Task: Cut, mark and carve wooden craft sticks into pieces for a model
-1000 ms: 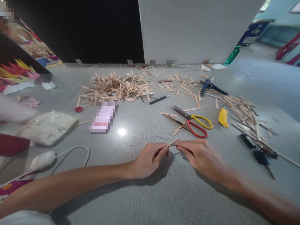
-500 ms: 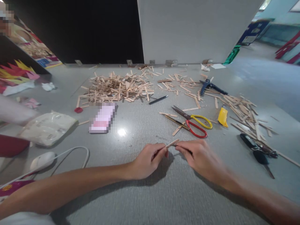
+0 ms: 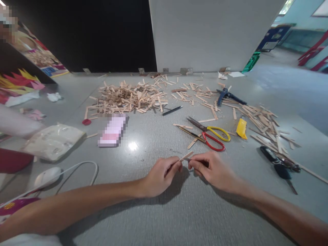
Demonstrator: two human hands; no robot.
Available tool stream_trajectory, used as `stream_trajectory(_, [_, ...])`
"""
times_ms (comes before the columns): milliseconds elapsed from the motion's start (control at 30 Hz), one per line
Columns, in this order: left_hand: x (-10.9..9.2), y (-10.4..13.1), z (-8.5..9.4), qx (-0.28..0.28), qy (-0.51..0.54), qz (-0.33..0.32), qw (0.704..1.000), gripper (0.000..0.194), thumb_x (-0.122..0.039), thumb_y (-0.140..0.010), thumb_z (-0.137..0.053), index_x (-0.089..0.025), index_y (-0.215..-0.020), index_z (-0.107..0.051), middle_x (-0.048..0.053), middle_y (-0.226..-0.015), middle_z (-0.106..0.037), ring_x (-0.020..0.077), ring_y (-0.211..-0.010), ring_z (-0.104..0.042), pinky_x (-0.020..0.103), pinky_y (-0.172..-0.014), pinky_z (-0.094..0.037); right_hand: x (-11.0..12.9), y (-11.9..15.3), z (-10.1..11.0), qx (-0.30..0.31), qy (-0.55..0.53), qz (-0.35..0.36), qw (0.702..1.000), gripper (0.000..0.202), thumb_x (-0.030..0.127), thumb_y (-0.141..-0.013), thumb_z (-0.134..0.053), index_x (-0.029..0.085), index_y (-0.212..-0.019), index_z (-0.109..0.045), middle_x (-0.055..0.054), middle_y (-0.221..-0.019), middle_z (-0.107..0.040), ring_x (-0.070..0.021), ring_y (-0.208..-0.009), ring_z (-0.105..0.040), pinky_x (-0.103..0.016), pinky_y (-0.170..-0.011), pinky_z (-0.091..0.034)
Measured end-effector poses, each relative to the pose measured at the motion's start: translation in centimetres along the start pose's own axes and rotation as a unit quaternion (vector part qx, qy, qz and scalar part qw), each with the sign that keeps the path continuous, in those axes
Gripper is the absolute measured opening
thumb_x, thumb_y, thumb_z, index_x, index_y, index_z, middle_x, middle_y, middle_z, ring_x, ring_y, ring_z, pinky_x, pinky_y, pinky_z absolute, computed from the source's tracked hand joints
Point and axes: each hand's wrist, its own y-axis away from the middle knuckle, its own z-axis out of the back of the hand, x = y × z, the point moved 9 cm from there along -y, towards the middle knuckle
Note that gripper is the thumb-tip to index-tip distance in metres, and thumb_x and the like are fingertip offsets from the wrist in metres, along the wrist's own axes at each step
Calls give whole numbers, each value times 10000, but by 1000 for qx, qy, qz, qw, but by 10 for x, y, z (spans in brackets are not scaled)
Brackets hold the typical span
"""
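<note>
My left hand (image 3: 161,176) pinches a short wooden stick (image 3: 186,156), whose free end points up and to the right. Close beside it, my right hand (image 3: 211,171) is closed on a thin dark piece (image 3: 188,159), too small to make out, whose tip is near the stick. Just beyond my hands lie scissors with one yellow and one red handle (image 3: 213,141). A black pen (image 3: 172,110) rests farther back. The yellow cutter (image 3: 241,128) is to the right of the scissors.
A heap of wooden sticks (image 3: 128,97) lies at the back, more sticks (image 3: 266,124) at the right. Blue pliers (image 3: 225,96), keys (image 3: 283,169), a phone (image 3: 112,130), a plastic packet (image 3: 55,140) and a white mouse (image 3: 48,177) surround the work area. Upright panels (image 3: 205,34) stand behind.
My right hand has shifted slightly left and its fingers are more curled. The view has moved a little. My left hand still holds the stick.
</note>
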Motion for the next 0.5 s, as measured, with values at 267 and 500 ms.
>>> stream_trajectory(267, [2,0,1,10,30,1,1000,423,-461,-1093,-393,-202,-805,-563,-60,-636,-425,123,-571,-387,259,-592,-311,-9,-1,-21,85,-237,-89,964,487,650,-920,-697,182,-789,-670,58,-527,-480,-94,-480,-352,-250,-450,-225])
stream_trajectory(500, [1,-2,2,5,43,-6,999,399,-433,-1095,-396,-206,-807,-553,-53,-656,-453,127,-584,-402,259,-598,-327,-18,0,-35,108,-348,-149,919,548,734,-849,-735,196,-806,-642,90,-532,-463,-54,-404,-226,-236,-389,-148])
